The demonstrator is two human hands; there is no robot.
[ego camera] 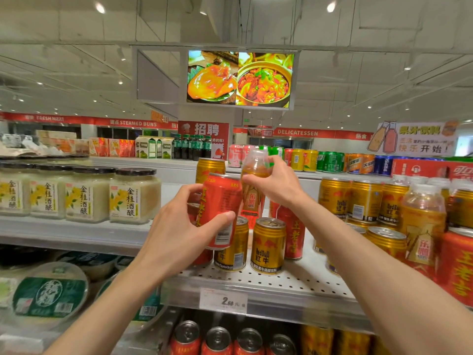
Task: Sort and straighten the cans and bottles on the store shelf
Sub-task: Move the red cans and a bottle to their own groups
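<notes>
Both hands up at the perforated metal shelf (281, 283), each closed on one item. Left hand (179, 226) wraps a red can (221, 208) with yellow Chinese characters (reads 王老吉), tilted slightly, barcode facing the camera, held clear above the shelf near centre. Right hand (276, 183) grips a clear plastic bottle (254, 185) of amber drink by its shoulder, fingers pinched round the upper part; the bottle's lower label is red and orange with characters too blurred to read. Can and bottle sit just beside each other, can on the left. Below them on the shelf: two gold Red Bull cans (267, 245), marked "RedBull 红牛", upright, near the front edge; another red 王老吉 can (291, 231) stands behind them to the right. One more gold can (210, 169) stands farther back, behind the held can. Right side of the shelf: a block of gold Red Bull cans (358, 201), more amber bottles (422, 221) with white caps, and a big red can (458, 267) at the near right edge. Price tag (223, 301) on the shelf lip reads "2.60". Left: glass jars (135, 196) with black lids, labelled 金桂酒酿. Lower shelf: red can tops (217, 339) in a row. Far background banners read "FRESH MEAT", "STEAMED BUNS", "DELICATESSEN"; an overhead screen (239, 79) shows food dishes.
</notes>
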